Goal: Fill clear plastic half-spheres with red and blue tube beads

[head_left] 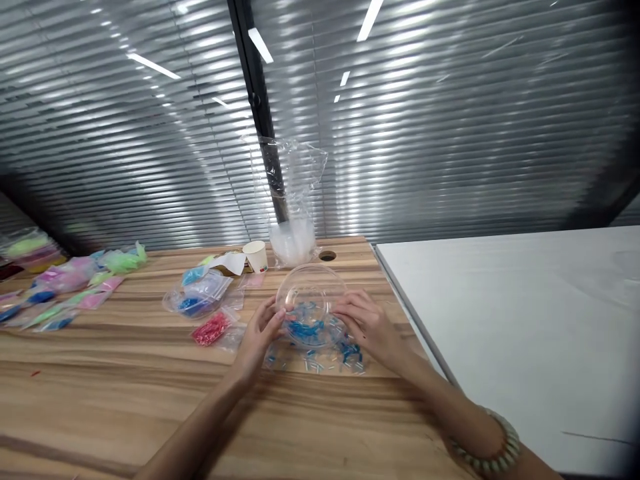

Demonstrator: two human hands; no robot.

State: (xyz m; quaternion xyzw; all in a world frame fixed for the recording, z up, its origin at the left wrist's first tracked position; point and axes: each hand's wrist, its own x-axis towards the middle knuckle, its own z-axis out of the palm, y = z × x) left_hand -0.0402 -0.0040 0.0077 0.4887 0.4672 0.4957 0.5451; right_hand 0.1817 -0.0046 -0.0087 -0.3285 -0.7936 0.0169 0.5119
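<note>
A round clear plastic bowl (pixel 313 280) is tilted toward me above the table, with small blue pieces (pixel 306 330) gathered in its lower part. My left hand (pixel 261 330) grips the bowl's left rim between thumb and fingers. At the right side, my right hand (pixel 367 323) has its fingers pressed together against the bowl's edge; whether they also pinch a small piece is hidden. Below the bowl, more blue pieces (pixel 350 350) and clear tube-like pieces (pixel 320 365) lie scattered on the wooden table (pixel 125 393).
A red bead bag (pixel 211 329), a clear container with blue contents (pixel 193 303), a paper cup (pixel 256 256) and a stack of clear bowls (pixel 294 241) stand behind. Colourful bags (pixel 75 273) lie far left. A white table (pixel 510 320) adjoins at right.
</note>
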